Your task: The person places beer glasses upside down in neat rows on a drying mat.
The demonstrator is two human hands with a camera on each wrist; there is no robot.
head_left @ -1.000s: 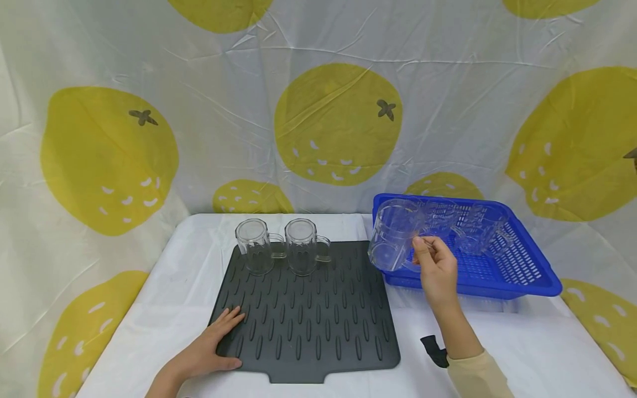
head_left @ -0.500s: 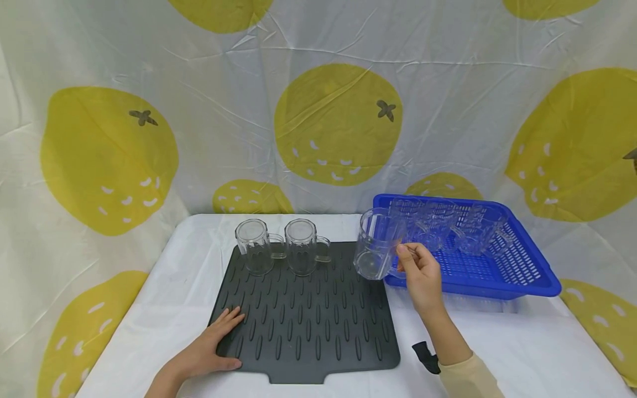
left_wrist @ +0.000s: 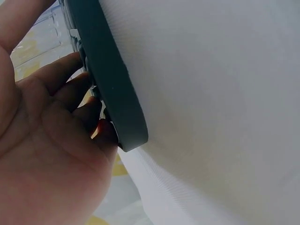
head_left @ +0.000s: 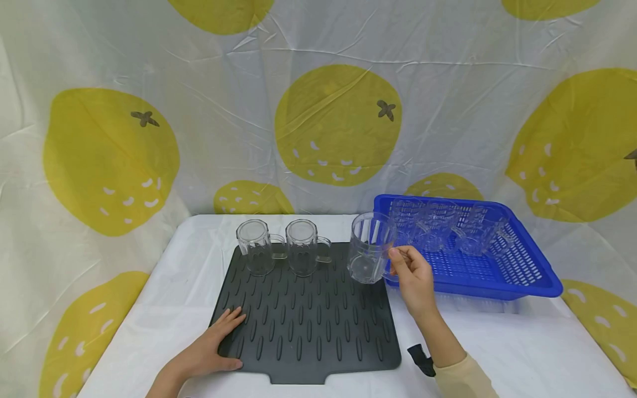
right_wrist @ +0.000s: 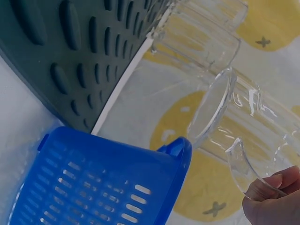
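My right hand (head_left: pixel 415 279) pinches the handle of a clear glass mug (head_left: pixel 363 251), which is upright above the right back part of a dark ribbed mat (head_left: pixel 308 320). In the right wrist view the base of this mug (right_wrist: pixel 213 110) hangs clear of the mat (right_wrist: pixel 82 56). My left hand (head_left: pixel 211 345) rests on the mat's front left edge with fingers spread. A left glass mug (head_left: pixel 256 251) and a right glass mug (head_left: pixel 301 251) stand side by side on the mat's back edge, apparently upside down, handles pointing right.
A blue perforated basket (head_left: pixel 497 290) stands to the right of the mat, holding several more glass mugs (head_left: pixel 478 235). A black strap (head_left: pixel 422 360) hangs by my right wrist. White cloth (head_left: pixel 169 293) covers the table, with a lemon-print curtain (head_left: pixel 338 33) behind it.
My right hand has carried the glass mug left and slightly down, from over the basket's left end to above the mat. My left hand has stayed in place.
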